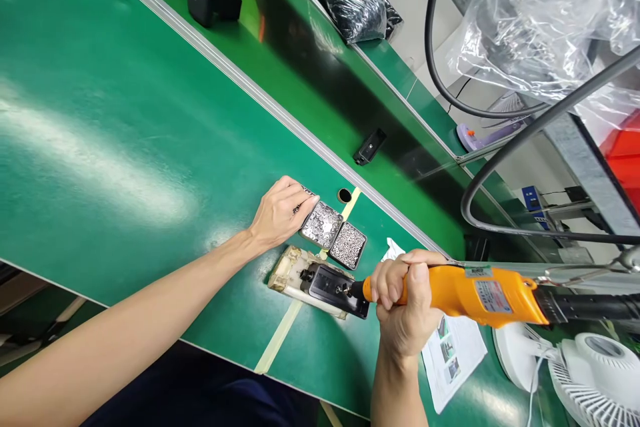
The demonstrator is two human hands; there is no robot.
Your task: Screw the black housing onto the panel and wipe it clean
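Seen from the head camera, a person is working at a green bench [125, 147]. The right hand [407, 307] is wrapping closed around an orange electric screwdriver [470, 293], holding it level so its tip is meeting a black part [335, 288] sitting in a pale holder [290, 273], which is keeping the part steady. The left hand [280, 210] is reaching, fingers curled loosely, into a small tray of screws [323, 223], touching them; a second screw tray [349, 245] is sitting just beside it, both close by the holder for easy picking. A paper sheet [453, 353] is lying near the right wrist.
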